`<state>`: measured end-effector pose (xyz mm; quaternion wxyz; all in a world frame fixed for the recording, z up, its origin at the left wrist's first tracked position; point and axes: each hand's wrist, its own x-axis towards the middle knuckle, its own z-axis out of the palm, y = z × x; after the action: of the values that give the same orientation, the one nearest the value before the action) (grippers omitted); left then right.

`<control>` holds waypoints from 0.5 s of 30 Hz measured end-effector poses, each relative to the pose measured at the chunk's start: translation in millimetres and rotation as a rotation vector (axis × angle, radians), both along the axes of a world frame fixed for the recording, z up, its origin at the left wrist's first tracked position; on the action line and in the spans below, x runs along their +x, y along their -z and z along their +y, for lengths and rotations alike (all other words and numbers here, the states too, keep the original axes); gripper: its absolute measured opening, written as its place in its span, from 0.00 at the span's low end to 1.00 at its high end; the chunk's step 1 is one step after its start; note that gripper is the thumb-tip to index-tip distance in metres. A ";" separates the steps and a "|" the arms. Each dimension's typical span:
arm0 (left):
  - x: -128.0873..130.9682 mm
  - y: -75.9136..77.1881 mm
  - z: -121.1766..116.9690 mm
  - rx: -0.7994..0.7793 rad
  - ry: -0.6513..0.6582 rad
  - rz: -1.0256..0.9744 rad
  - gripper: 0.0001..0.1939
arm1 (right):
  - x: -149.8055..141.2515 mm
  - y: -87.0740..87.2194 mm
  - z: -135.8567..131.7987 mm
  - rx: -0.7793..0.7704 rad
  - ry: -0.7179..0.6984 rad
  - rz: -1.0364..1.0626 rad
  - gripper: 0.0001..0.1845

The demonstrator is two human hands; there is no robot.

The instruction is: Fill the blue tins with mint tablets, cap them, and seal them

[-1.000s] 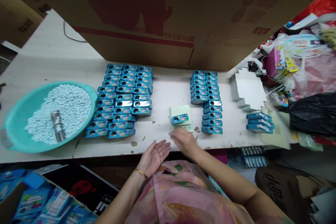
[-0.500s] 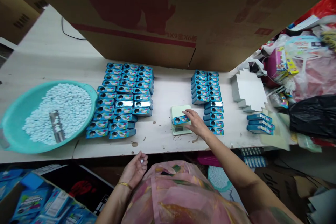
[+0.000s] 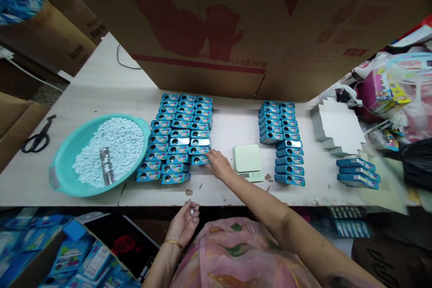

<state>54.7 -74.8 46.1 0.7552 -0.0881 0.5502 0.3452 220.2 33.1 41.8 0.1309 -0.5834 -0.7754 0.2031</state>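
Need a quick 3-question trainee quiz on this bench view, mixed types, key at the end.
1. True or false: the metal scoop lies in the teal basin, among the pale blue pieces.

2. What is the right hand touching?
A) the scale
B) a blue box at the edge of the group nearer the basin
C) the scissors

3. Fill in: the gold bangle is on the person's ____ wrist.

Key: 1 true; 2 B; 3 left.

White table (image 3: 227, 121) bearing small blue boxes (image 3: 179, 141)
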 end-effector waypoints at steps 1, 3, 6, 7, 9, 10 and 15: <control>0.4 -0.8 1.7 0.004 0.007 -0.002 0.06 | 0.8 2.6 1.9 0.020 -0.001 0.018 0.20; -0.7 0.2 3.5 0.006 0.018 -0.002 0.06 | 24.5 5.1 2.5 0.090 0.029 0.035 0.20; -4.1 6.6 2.8 -0.027 0.026 0.024 0.06 | 101.9 2.5 -0.6 0.241 0.247 -0.055 0.14; -4.3 9.0 2.2 -0.042 0.029 0.037 0.06 | 131.5 1.0 -1.3 0.288 0.353 -0.127 0.12; -1.9 11.7 1.2 -0.059 0.036 0.054 0.06 | 183.7 -0.7 -0.3 0.329 0.469 -0.231 0.11; 0.9 11.6 1.2 -0.059 0.041 0.057 0.06 | 203.5 -0.4 1.4 0.334 0.480 -0.246 0.11; 20.1 0.0 5.9 -0.005 0.045 0.033 0.07 | 233.4 -1.0 4.0 0.328 0.369 -0.245 0.10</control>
<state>74.8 -69.0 46.1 0.7533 -0.0719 0.5656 0.3279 453.6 37.1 42.8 0.1636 -0.7062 -0.6884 -0.0246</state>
